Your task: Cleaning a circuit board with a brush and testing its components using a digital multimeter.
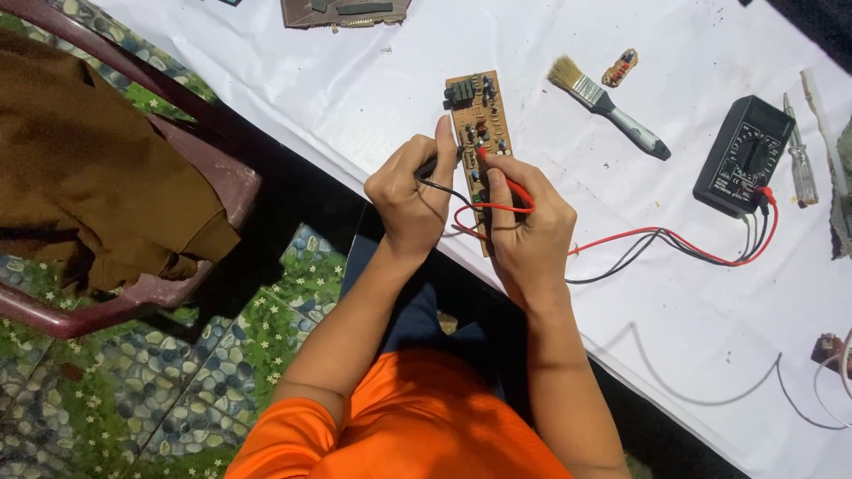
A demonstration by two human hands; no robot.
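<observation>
A long brown circuit board (480, 111) lies on the white table cloth (373, 80), studded with small components. My left hand (410, 195) pinches a black probe (429, 168) whose tip rests at the board's left edge. My right hand (530, 226) grips a red probe (508, 184) and presses its tip onto the middle of the board. Red and black leads (661, 244) run from both probes to a black multimeter (743, 155) on the right.
A paintbrush (603, 102) lies right of the board, with a small component (619, 68) beyond it. A screwdriver (799, 160) sits by the meter. Another board (346, 11) is at the top edge. A maroon plastic chair (160, 177) with brown cloth stands left.
</observation>
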